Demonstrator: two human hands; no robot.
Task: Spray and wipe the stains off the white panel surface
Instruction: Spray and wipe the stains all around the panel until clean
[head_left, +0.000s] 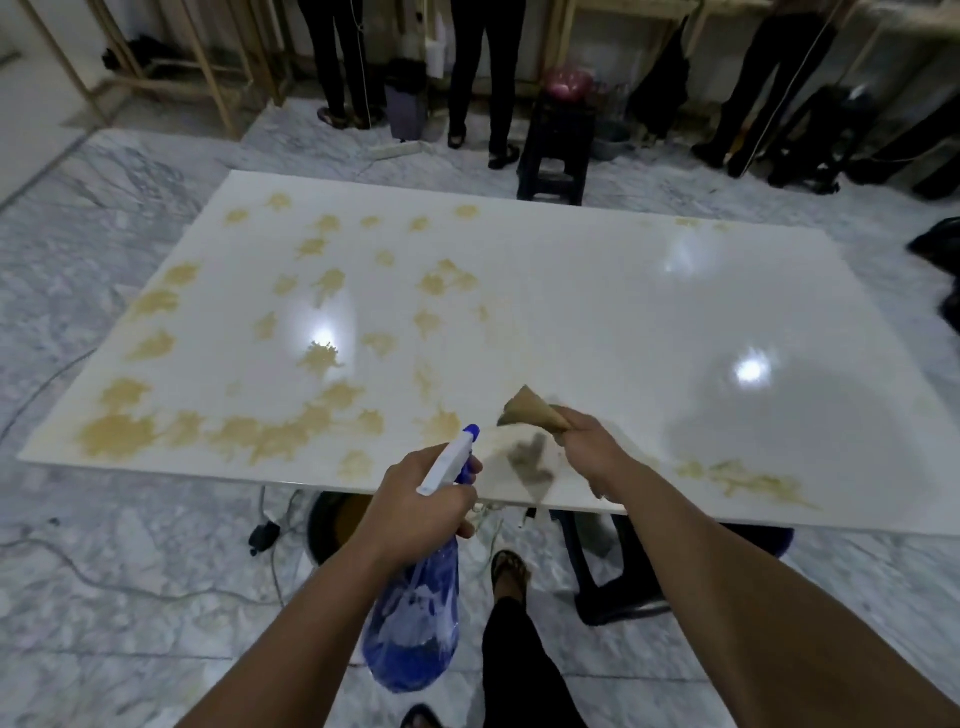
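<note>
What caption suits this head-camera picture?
Left hand aims a spray bottle; right hand holds a cloth over the stained white panel.

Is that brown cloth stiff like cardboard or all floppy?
Probably floppy: the cloth bunches in the right hand, one corner drooping out of its grip. Likely light too, since it lifts easily. It may be damp, because it is stained the same tan as the panel.

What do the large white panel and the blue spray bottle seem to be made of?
Large white panel: probably a glossy laminate or acrylic sheet, since it mirrors the ceiling lights sharply. Blue spray bottle: translucent plastic, as liquid shows through its wall.
</note>
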